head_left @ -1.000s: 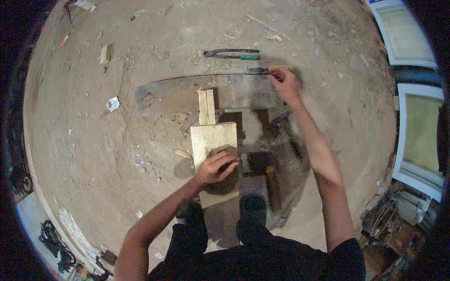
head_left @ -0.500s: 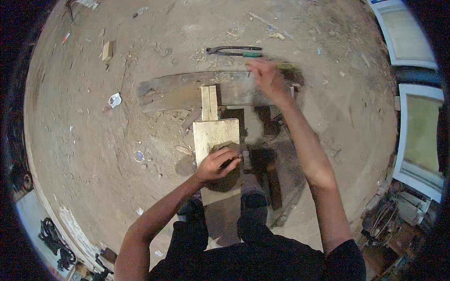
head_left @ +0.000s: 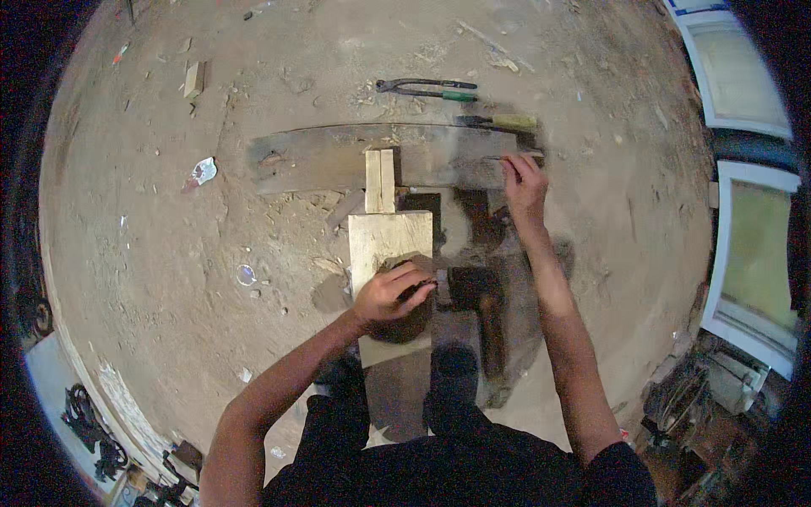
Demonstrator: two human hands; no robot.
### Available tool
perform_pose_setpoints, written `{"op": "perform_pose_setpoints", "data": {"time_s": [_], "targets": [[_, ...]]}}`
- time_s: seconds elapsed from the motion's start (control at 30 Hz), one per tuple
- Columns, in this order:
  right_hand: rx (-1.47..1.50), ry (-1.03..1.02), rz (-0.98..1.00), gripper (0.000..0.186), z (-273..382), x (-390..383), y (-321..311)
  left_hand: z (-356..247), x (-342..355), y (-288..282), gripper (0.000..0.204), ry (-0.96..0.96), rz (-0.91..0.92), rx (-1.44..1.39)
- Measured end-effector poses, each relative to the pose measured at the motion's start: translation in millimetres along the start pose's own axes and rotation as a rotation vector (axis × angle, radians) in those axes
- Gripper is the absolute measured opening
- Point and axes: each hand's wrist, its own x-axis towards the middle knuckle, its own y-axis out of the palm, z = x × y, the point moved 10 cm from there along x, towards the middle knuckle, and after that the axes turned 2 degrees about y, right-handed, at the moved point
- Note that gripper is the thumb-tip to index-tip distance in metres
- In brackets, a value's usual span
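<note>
My right hand [head_left: 525,188] is now off the chisel [head_left: 509,123], leaving it free; it half-curls like my left hand [head_left: 390,293], both holds unclear.

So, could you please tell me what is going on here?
The person's left hand is over a pale board; whether it grips anything is unclear. The right hand is at the right end of a grey plank, by a slender object. Near the plank's far edge lies a yellowish-handled chisel, with green-gripped pincers farther off.
</note>
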Motion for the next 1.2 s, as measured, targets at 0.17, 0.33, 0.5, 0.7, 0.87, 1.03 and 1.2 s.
{"op": "perform_pose_setpoints", "data": {"time_s": [0.17,0.33,0.5,0.7,0.87,1.03,1.2], "targets": [[-0.071,-0.07,0.118,0.011,1,1,-2,-1,6,-2,0.016,-0.01,-0.002,-0.021],[-0.094,-0.079,0.027,0.013,-12,-8,1,-2,7,-3,0.016,-0.027,-0.008,-0.028],[-0.181,-0.118,0.032,0.017,-20,-5,7,-4,7,-1,0.02,0.046,0.002,0.0],[-0.232,-0.092,0.132,0.017,-10,-2,7,-2,4,-1,0.017,-0.016,0.0,0.027],[-0.158,-0.118,0.127,0.02,-11,-3,0,-8,5,-5,0.016,0.05,-0.06,0.01],[-0.164,0.05,0.117,0.023,5,-10,-40,3,0,-1,0.016,0.008,-0.034,0.0],[-0.19,0.114,0.285,0.026,1,-74,-61,7,-1,-3,0.017,-0.122,-0.034,-0.058]]}}
